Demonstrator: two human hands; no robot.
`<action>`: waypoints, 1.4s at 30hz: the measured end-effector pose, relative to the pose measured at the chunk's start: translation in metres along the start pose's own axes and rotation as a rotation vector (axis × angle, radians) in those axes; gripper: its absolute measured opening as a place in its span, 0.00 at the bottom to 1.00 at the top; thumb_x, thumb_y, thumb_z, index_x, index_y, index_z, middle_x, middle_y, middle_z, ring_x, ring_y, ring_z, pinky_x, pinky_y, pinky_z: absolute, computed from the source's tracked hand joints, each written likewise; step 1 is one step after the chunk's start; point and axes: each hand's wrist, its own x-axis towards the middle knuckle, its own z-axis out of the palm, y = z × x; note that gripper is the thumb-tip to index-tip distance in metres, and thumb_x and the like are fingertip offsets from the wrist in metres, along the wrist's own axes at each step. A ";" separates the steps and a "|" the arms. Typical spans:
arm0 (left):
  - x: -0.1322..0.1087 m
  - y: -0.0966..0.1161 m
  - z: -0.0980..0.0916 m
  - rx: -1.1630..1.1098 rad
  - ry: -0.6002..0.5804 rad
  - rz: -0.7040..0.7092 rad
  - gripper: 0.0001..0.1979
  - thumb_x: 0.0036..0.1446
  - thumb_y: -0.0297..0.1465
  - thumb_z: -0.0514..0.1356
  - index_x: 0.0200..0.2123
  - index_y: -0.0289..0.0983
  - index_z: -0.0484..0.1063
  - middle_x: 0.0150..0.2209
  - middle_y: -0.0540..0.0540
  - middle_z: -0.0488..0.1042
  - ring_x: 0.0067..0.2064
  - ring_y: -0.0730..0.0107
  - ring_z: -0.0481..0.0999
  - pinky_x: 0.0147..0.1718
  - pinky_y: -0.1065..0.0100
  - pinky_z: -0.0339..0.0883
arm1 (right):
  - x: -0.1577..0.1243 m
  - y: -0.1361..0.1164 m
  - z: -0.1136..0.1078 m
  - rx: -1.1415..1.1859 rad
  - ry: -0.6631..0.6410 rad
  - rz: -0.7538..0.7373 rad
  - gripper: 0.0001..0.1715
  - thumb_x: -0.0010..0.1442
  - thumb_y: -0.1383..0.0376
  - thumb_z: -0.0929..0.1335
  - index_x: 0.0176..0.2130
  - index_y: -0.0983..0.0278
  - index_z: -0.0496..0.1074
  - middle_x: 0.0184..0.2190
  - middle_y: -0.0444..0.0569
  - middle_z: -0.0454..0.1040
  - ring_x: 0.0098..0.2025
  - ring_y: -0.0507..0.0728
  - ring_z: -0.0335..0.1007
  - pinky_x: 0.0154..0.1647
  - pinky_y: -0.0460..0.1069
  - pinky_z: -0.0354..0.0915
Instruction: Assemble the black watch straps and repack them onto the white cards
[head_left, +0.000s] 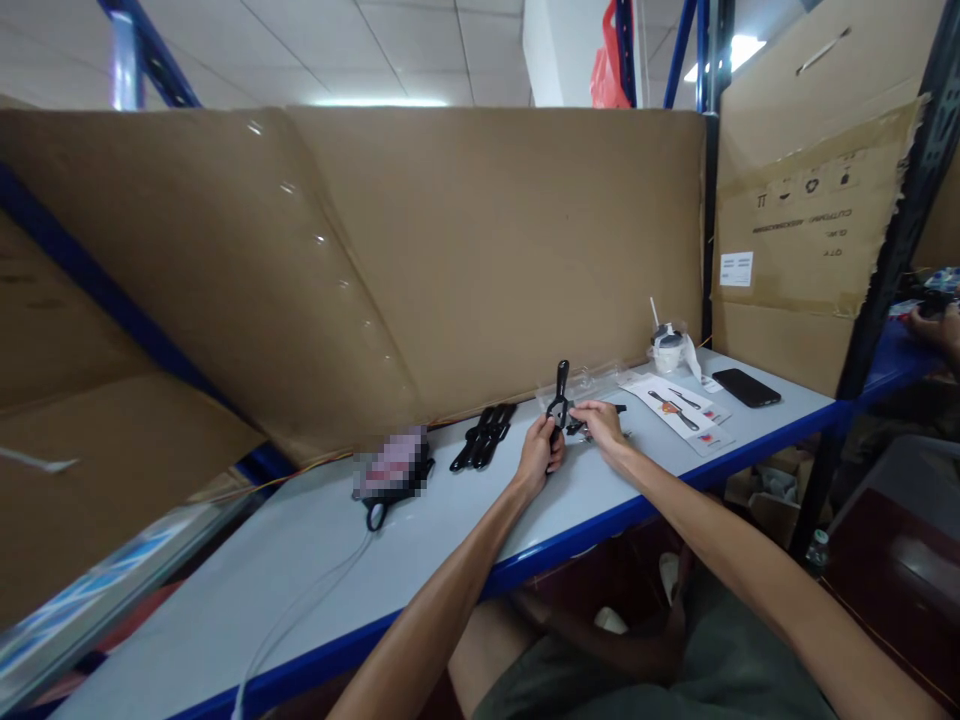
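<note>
My left hand point(538, 455) is wrapped round the lower handle of a black two-handled tool point(562, 385), shaped like a spokeshave. The tool stands nearly upright over the table, its other handle pointing up. My right hand point(600, 425) is closed beside the tool's middle, fingertips pinched; what they hold is too small to tell. Small dark parts point(619, 408) lie behind and beside the right fingers, partly hidden. Left of my hands, several similar black tools point(484, 437) lie side by side on the grey table point(450, 520).
Printed cards point(675, 410) picturing the tool lie at right, near a phone point(746, 387) and a lidded cup point(667, 350). Clear plastic packaging point(592, 380) lies behind my hands. A dark pouch-like item point(394, 470) with a cable sits left. Cardboard point(510, 250) walls the back.
</note>
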 end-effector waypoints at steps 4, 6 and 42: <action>0.000 0.000 0.001 0.020 -0.009 0.009 0.21 0.54 0.48 0.63 0.31 0.41 0.56 0.17 0.61 0.56 0.13 0.82 0.50 0.11 0.78 0.38 | 0.002 0.001 0.001 -0.035 -0.033 -0.009 0.07 0.47 0.62 0.71 0.25 0.64 0.72 0.18 0.39 0.69 0.20 0.49 0.60 0.20 0.43 0.54; 0.000 0.000 0.002 0.035 -0.022 0.006 0.22 0.53 0.49 0.64 0.31 0.41 0.57 0.17 0.61 0.56 0.13 0.82 0.50 0.10 0.78 0.38 | 0.001 0.001 0.002 -0.049 -0.072 -0.006 0.06 0.48 0.63 0.69 0.24 0.64 0.72 0.19 0.41 0.71 0.20 0.48 0.58 0.19 0.43 0.52; 0.007 -0.001 -0.006 -0.103 0.036 -0.159 0.12 0.62 0.37 0.58 0.32 0.38 0.61 0.17 0.59 0.57 0.13 0.83 0.49 0.12 0.79 0.38 | 0.020 -0.031 -0.051 -1.498 -0.174 -0.336 0.12 0.57 0.71 0.70 0.41 0.70 0.81 0.44 0.69 0.79 0.49 0.69 0.76 0.48 0.55 0.66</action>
